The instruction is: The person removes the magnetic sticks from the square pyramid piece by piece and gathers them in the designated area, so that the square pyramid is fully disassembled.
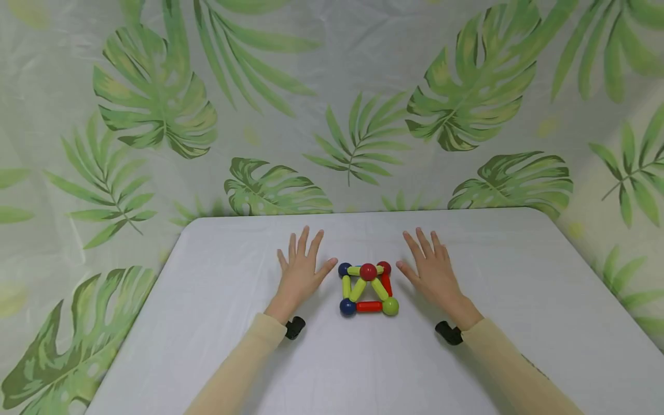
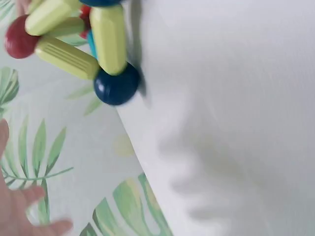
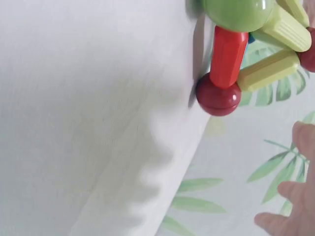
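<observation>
A pyramid of coloured rods and balls stands between the two hands in the head view. Its top is a red ball point(image 1: 368, 272); blue balls point(image 1: 348, 306) sit at its left corners, a green ball point(image 1: 391, 306) at the near right and a darker red ball point(image 3: 218, 94) at the far right. Yellow-green rods point(image 2: 109, 39) and red rods point(image 1: 369, 306) join them. My left hand point(image 1: 301, 274) hovers just left of it, fingers spread, holding nothing. On the other side my right hand point(image 1: 433, 274) is likewise spread, apart from the pyramid.
A white-covered table point(image 1: 207, 346) lies beneath, its far edge just past the fingertips. Behind hangs a leaf-patterned cloth point(image 1: 363, 75). Small black wrist devices point(image 1: 295, 327) show beside both sleeves.
</observation>
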`<state>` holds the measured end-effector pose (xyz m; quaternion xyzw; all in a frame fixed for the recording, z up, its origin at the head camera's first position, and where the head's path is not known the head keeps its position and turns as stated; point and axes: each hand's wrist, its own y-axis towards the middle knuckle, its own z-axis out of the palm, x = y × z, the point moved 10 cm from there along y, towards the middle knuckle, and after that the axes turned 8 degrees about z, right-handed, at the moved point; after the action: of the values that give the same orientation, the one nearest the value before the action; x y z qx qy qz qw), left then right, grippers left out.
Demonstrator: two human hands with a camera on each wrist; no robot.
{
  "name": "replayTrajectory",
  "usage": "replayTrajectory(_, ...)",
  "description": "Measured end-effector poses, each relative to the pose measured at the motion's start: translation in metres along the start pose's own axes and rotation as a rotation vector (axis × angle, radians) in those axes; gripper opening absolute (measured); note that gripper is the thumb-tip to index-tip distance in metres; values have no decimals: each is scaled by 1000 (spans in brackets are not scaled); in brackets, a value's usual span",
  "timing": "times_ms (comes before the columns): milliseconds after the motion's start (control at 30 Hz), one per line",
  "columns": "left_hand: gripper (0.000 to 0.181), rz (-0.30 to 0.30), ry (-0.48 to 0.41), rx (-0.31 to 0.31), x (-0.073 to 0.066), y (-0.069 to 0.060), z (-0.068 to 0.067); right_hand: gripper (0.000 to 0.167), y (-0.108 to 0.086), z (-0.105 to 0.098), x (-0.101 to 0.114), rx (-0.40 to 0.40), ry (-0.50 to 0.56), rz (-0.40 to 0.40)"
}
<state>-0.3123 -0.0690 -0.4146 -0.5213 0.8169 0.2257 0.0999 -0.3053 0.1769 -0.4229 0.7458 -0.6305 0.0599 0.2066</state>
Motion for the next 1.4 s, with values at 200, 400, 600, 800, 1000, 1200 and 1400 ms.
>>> replayTrajectory(200, 54, 191, -536, 75, -39, 2, 23, 61, -8, 0, 18, 19, 333, -64)
replayTrajectory(400, 46, 203, -700, 44, -61, 5, 41, 32, -16, 17, 27, 101, 645, 2)
replayTrajectory(600, 39, 170, -643, -17, -65, 4, 51, 26, -22, 35, 33, 189, 701, 48)
replayTrajectory(800, 40, 224, -615, -17, -65, 6, 50, 23, -27, 34, 39, 178, 684, 27)
replayTrajectory(1000, 37, 266, -678, 12, -61, 10, 45, 22, -33, 34, 44, 178, 697, 27)
replayTrajectory(1200, 37, 301, -753, 146, -66, 12, 53, 16, -31, 24, 33, 104, 719, 63)
replayTrajectory(1400, 36, 347, -820, 201, -70, 11, 55, 24, -24, 25, 31, 114, 571, 54)
